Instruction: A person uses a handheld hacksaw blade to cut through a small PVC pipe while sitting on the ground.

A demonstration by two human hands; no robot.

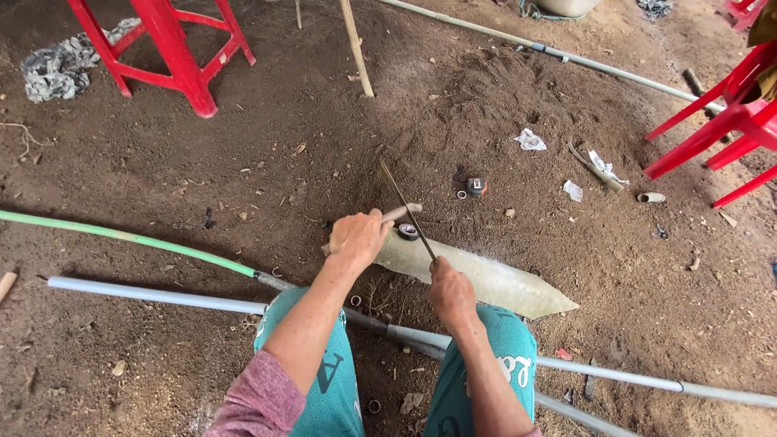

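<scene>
The right hand (452, 293) grips a thin blade (407, 208) pointing toward eleven o'clock; the left hand (357, 237) clamps the pale sheet (494, 283), probably close enough that a slip cuts it.

Bare brown dirt floor (243, 146), red plastic stools (170, 48) and chairs (728, 121) at its edges.
</scene>
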